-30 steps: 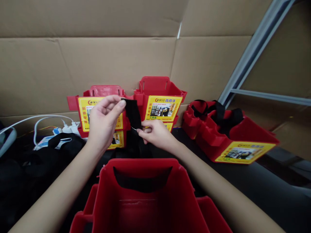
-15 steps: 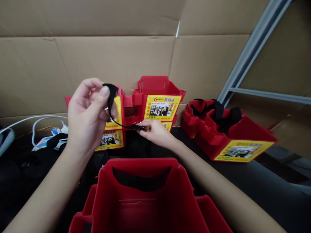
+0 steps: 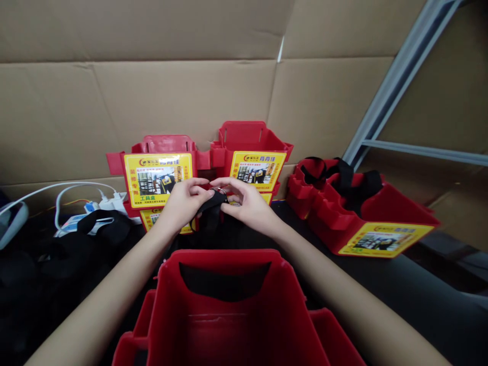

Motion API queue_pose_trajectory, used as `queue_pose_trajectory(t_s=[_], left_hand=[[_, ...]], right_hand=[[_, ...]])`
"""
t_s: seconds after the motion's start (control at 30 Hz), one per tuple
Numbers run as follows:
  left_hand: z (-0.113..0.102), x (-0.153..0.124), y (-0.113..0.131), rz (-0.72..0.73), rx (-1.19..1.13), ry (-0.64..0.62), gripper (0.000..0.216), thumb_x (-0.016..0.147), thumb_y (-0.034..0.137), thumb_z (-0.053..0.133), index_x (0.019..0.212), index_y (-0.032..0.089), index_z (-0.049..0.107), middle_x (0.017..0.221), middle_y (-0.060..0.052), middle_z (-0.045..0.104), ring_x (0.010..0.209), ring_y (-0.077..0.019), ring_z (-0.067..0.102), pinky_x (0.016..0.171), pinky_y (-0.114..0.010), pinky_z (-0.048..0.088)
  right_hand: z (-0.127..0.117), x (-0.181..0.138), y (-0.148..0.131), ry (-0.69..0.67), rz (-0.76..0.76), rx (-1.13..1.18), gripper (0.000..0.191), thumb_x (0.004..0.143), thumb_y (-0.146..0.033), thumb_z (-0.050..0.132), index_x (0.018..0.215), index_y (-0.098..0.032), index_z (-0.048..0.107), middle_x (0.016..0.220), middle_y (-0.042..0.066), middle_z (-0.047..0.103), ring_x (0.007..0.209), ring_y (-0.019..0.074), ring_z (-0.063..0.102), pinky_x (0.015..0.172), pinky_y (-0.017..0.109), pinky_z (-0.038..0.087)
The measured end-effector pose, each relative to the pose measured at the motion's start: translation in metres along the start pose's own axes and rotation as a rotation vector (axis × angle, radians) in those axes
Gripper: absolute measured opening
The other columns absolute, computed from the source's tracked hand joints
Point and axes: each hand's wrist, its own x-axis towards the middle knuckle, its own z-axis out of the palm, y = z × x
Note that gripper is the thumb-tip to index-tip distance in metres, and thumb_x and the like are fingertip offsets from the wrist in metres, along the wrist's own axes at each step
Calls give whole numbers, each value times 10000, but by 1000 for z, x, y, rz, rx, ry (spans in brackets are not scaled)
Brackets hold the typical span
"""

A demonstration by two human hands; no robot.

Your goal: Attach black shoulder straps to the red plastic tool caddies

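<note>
Black flat fabric strap (image 3: pixel 210 202): matte and bent between your hands, a length dropping beneath them and getting lost in the dark.
Thin shiny metal ring (image 3: pixel 218 189): along the strap's upper side, partly hidden by your fingers.
Strap position: above the dark tabletop (image 3: pixel 415 292), past the far rim of the open red plastic bin (image 3: pixel 224 255), short of the back edge where stacked red plastic bins with yellow labels (image 3: pixel 158 179) stand.
Left hand (image 3: pixel 188 199): thumb on top; your grip pinches the strap.
Right hand (image 3: pixel 247 202): index finger arched above, thumb below; your grip closes about the ring, exact contact hidden.
Forearms (image 3: pixel 127 274): reaching forward, one each side of the open bin, your fingertips nearly meeting.
</note>
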Motion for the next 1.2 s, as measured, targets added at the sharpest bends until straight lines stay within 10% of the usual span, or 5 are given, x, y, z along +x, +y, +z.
queue_pose_trajectory(t_s=[0.6, 0.93, 1.2], left_hand=[[2, -2, 3, 491, 335, -66, 54, 750, 188, 565, 758, 151, 604, 761, -18, 624, 734, -128, 573, 705, -253, 444], [-1, -6, 8, 119, -151, -326, 128, 801, 235, 533, 783, 173, 422, 642, 36, 555, 558, -70, 540, 497, -150, 391], [-7, -5, 10, 134, -231, -411, 138, 809, 222, 523, 796, 186, 391, 614, 30, 589, 593, -99, 593, 575, -195, 432]], right_hand=[[-12, 1, -10, 60, 368, 330, 225, 664, -140, 645, 868, -147, 550, 760, 2, 575, 672, 76, 565, 565, 178, 515], [-31, 4, -22, 302, 208, 278, 222, 641, -95, 603, 812, -174, 485, 767, -13, 477, 661, 89, 533, 527, 242, 551], [-84, 7, -21, 732, 45, 252, 172, 638, -74, 600, 719, -189, 500, 700, -26, 501, 560, 71, 518, 540, 221, 496]])
